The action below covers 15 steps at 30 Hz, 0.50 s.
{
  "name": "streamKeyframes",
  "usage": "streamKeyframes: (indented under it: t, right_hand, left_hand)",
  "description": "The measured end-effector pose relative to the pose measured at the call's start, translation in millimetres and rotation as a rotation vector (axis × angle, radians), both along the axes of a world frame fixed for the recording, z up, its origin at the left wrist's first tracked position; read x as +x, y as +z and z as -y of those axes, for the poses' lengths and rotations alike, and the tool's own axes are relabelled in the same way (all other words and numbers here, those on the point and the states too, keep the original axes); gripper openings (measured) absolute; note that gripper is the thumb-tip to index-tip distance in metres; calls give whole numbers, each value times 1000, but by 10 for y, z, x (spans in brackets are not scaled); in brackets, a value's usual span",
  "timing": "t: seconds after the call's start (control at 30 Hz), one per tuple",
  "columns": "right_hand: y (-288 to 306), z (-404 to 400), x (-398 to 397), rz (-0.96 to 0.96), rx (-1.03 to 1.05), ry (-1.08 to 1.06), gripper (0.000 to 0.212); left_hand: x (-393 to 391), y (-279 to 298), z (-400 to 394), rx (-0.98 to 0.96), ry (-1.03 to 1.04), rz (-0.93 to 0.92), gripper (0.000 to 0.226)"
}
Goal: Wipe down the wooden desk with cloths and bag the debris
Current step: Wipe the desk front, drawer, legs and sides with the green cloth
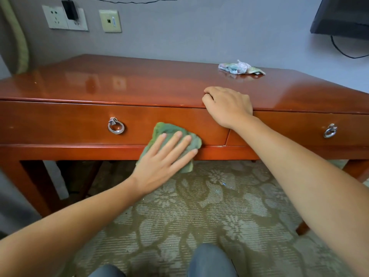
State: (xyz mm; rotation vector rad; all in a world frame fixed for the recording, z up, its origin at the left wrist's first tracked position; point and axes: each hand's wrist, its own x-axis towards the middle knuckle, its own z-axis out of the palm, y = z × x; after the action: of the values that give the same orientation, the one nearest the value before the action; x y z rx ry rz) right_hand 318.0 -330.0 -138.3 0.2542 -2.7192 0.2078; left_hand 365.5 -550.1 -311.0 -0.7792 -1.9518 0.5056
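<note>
A glossy red-brown wooden desk (pixel 139 84) fills the middle of the view. My left hand (pixel 161 158) presses a green cloth (pixel 169 130) flat against the front of the left drawer, fingers straight and spread. My right hand (pixel 227 104) rests on the desk's front edge with its fingers curled, holding nothing that I can see. A crumpled pale, multicoloured cloth (pixel 239 67) lies on the desktop at the back right.
Two metal ring pulls hang on the drawers, one on the left drawer (pixel 115 125) and one on the right drawer (pixel 330 130). Wall sockets (pixel 65 18) with a black plug sit above the desk. A dark screen (pixel 343 15) hangs at top right. Patterned carpet (pixel 199 206) lies below; my knees show at the bottom.
</note>
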Motion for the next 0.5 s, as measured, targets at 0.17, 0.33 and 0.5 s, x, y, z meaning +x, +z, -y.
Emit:
streamKeyframes:
  t: [0.17,0.33,0.5]
  right_hand:
    - [-18,-32,21,-27,-5,0,47]
    - [6,-68,61,-6,0,22,47]
    - [12,-60,49,19,4,36,46]
  left_hand:
    - [-242,-22,-1004,-37,-135,-25,51]
    - [-224,11,-770,-34,-183,-19,51]
    - [18,-71,-165,42,-95,-4,49]
